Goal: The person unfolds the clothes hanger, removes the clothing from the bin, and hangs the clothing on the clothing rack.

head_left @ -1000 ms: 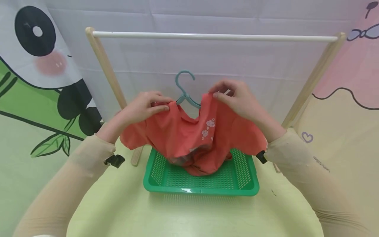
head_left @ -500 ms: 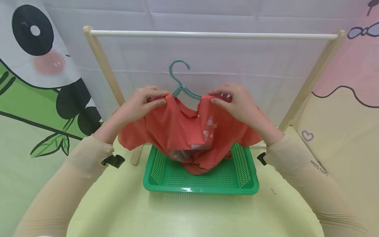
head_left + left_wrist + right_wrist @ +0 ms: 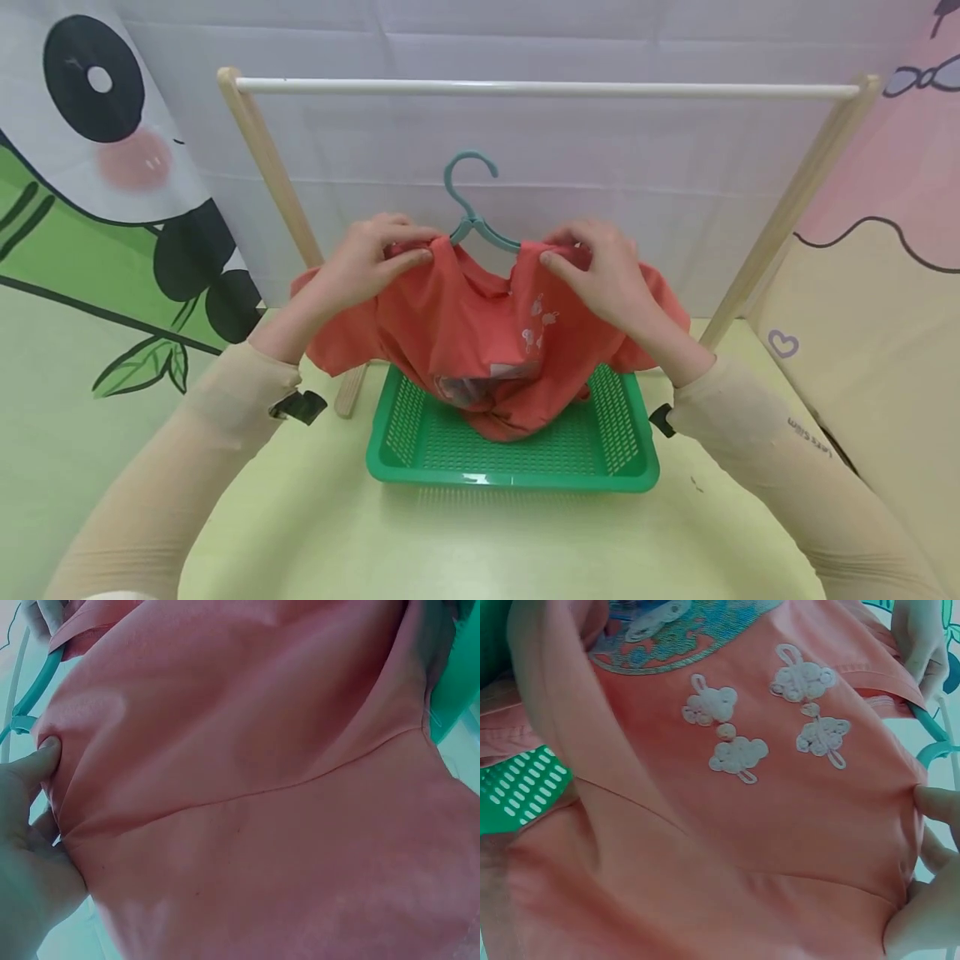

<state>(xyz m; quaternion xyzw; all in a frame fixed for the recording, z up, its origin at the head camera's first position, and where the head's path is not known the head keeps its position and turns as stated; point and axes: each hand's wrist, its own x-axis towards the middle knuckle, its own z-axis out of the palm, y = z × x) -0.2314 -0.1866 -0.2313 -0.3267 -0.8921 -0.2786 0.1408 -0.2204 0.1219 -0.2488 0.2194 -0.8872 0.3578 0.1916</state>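
Note:
A coral-red short-sleeved shirt (image 3: pixel 480 333) hangs between my hands, its lower part drooping into the green basket (image 3: pixel 517 479). White knot-shaped trims (image 3: pixel 739 757) and a blue round print (image 3: pixel 682 641) show on its front in the right wrist view. The teal hanger (image 3: pixel 468 196) pokes its hook up through the neckline, while its arms are mostly hidden inside the shirt. My left hand (image 3: pixel 378 258) pinches the left shoulder between thumb and fingers. At the other shoulder, my right hand (image 3: pixel 600 262) pinches the cloth in the same way, close to the neckline.
Behind the shirt stands a rack with a white rod (image 3: pixel 540 87) and wooden legs (image 3: pixel 787 217). The basket sits on a pale yellow-green table (image 3: pixel 480 550). Cartoon-printed cloth (image 3: pixel 97 158) hangs at the back and sides.
Over the last second the hanger's hook has risen a little against the rack. My right hand has come down slightly, and both shoulders of the shirt now sit more level.

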